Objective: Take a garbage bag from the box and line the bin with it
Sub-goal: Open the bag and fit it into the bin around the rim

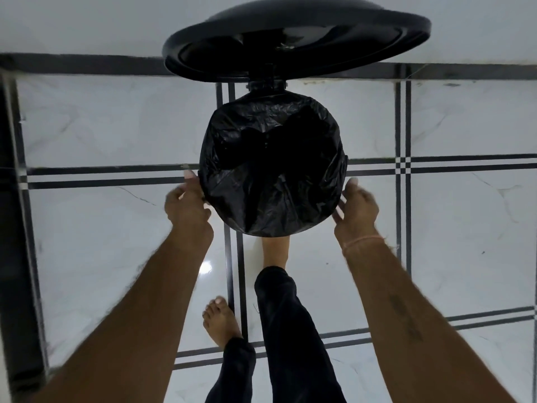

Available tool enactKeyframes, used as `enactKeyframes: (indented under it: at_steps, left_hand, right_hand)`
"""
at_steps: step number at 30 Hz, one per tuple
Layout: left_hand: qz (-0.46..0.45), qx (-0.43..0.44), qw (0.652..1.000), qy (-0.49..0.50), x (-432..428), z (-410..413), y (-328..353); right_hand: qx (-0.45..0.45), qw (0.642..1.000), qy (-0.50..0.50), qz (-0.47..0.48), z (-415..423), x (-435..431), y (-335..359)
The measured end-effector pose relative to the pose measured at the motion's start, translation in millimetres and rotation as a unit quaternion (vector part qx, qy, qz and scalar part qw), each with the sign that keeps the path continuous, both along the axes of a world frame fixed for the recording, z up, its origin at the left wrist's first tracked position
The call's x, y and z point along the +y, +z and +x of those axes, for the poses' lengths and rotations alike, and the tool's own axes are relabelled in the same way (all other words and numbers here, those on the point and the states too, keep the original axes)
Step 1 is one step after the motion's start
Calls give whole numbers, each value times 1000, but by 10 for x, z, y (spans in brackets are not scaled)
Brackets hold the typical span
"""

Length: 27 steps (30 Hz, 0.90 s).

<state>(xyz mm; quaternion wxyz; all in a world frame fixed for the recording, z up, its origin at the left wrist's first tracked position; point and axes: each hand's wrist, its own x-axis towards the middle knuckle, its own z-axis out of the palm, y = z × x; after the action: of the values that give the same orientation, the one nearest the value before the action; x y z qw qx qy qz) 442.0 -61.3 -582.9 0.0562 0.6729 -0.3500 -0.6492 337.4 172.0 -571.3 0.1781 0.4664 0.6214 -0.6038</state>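
Open tiled floor (87, 126) lies left and right of the bin (267, 86) — free passage there. The raised lid (290, 39) walls off the far side; a foot (274, 251), seemingly on a pedal, crowds the near side.

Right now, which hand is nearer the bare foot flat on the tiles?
Left. The left hand is at the bag-lined bin's left side, up-frame of the foot; the right hand is across the bin.
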Motion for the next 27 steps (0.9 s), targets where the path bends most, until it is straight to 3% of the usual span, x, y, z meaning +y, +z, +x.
enactKeyframes:
  at_steps: [2, 5, 13, 16, 22, 27]
  left_hand:
    - [-40, 35, 998, -43, -99, -86, 25]
    - [-32, 63, 989, -133, -255, -305, 89]
    - [28, 4, 983, -180, -603, -556, -3]
    - [10, 14, 980, -199, -624, -628, -19]
    - [17, 66, 959, -275, -618, -979, 189]
    - [57, 29, 957, -282, -751, -1173, 158]
  right_hand:
    - [65, 997, 34, 29, -145, -62, 45]
    - [98, 985, 136, 39, -453, -190, 99]
    - [-57, 988, 139, 23, -1018, -262, -30]
    - [-62, 985, 159, 30, -1078, -260, -84]
    - [12, 965, 261, -1, -1261, -507, 48]
    - [-55, 948, 313, -19, -1492, -584, 47]
